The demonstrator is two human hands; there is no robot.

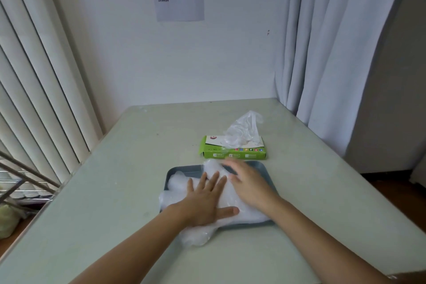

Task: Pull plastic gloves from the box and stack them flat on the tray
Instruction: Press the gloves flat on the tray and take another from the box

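Observation:
A dark grey tray [265, 172] lies on the pale table with a pile of clear plastic gloves [178, 185] on it; the pile spills over the tray's near-left edge. My left hand [207, 200] presses flat on the pile, fingers straight and spread. My right hand [247, 183] lies on the pile's right side with its fingers stretched forward, blurred by motion. Behind the tray sits a green glove box [232, 152] with one clear glove [244, 130] sticking up from its slot.
The table [115, 180] reaches to a white wall at the back. Vertical blinds hang on the left and a grey curtain [334, 53] on the right. A metal rack [20, 182] stands beyond the table's left edge.

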